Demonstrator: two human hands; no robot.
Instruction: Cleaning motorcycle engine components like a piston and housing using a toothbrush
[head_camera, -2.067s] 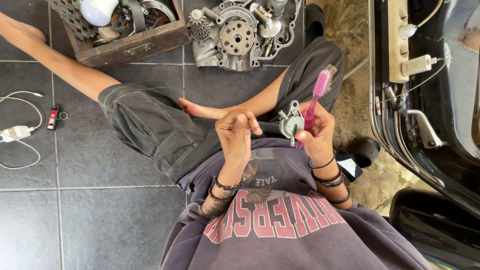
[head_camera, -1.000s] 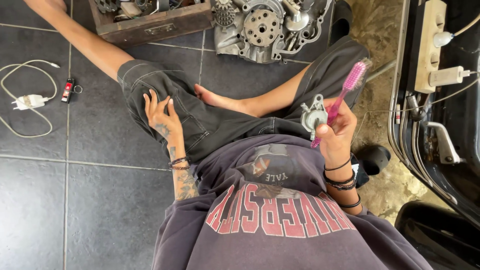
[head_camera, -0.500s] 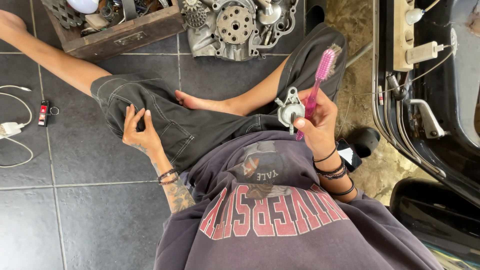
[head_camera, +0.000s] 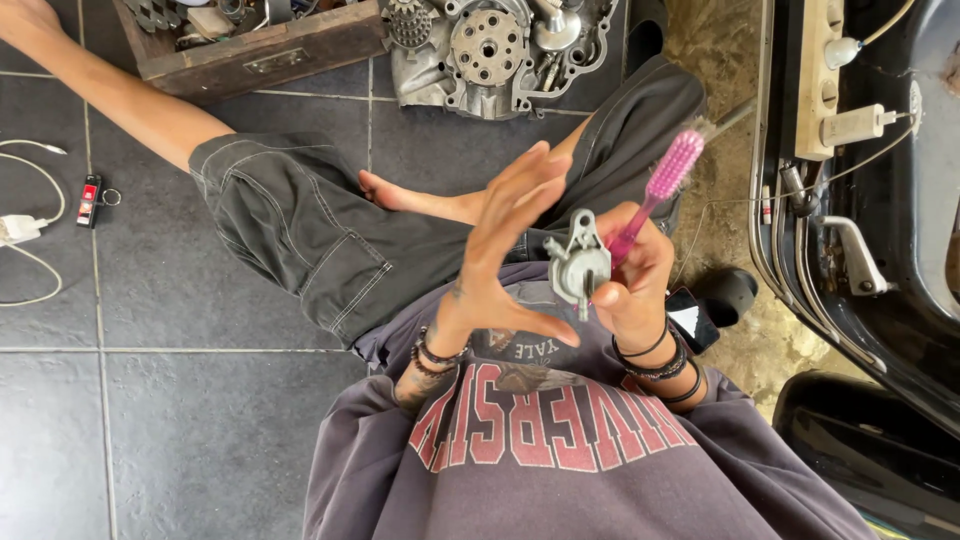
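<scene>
Gripped together in the right hand (head_camera: 630, 285), above the lap, were a small grey metal carburettor-like part (head_camera: 578, 265) and a pink toothbrush (head_camera: 660, 190), bristles up. Fingers spread and holding nothing, the left hand (head_camera: 505, 250) hovered just beside the part; steadying it there would likely help brushing.

head camera, looking steeply down, close

On the tiled floor (head_camera: 200, 420), a wooden box (head_camera: 262, 50) lies at the far edge, an engine cover (head_camera: 490, 50) just right of it. A charger cable (head_camera: 25, 235) and lighter (head_camera: 91, 200) lie near the left edge.
</scene>
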